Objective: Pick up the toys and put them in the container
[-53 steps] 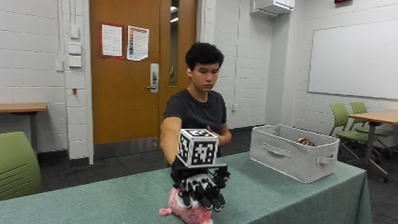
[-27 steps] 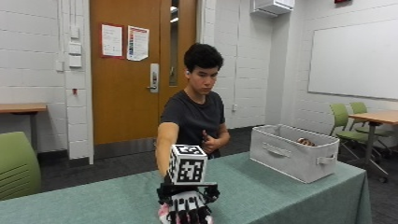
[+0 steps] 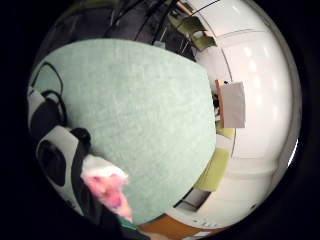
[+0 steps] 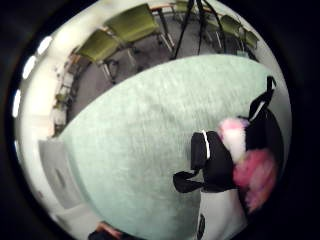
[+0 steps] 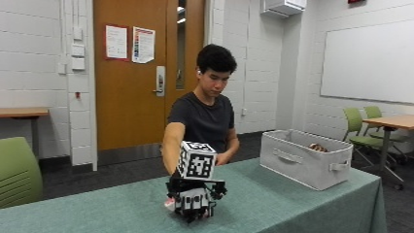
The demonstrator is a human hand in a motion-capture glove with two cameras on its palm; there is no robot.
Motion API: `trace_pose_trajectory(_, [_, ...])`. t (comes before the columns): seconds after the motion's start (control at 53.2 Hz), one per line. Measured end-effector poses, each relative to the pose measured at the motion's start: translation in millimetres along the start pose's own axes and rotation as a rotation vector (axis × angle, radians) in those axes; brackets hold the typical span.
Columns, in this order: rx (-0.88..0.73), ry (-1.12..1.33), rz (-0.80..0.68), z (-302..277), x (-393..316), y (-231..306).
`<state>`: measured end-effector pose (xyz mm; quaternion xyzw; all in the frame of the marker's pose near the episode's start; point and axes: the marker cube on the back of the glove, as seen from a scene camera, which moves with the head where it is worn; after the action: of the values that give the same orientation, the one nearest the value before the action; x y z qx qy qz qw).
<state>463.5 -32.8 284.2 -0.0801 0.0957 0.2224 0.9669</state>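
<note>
Green cloth covers the table (image 5: 291, 199) where your right hand (image 5: 193, 198) presses down on a pink toy (image 5: 171, 204) at the near edge, well left of the grey bin (image 5: 304, 162), and both palm views show your fingers curled round that toy (image 3: 106, 186) (image 4: 250, 167).

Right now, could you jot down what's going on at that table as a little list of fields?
Worker: a person seated behind the green table
Gloved hand: down at the table's near side, over the pink plush toy
Toy in palm views: pink and white fluff beside the black glove
Grip: cannot tell if fingers have closed
Container: grey fabric bin on the table, apart from the hand
</note>
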Motion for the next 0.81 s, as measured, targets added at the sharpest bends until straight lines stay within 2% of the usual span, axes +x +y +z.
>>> trace_pose_trajectory(0.188, [0.003,-0.058,-0.058,-36.3,-18.0,28.2])
trace_pose_trajectory(0.488, [0.124,-0.139,-0.153,-167.8,-84.1,71.6])
trace_pose_trajectory(0.808, [0.256,-0.218,-0.34,-311.6,-221.1,132.1])
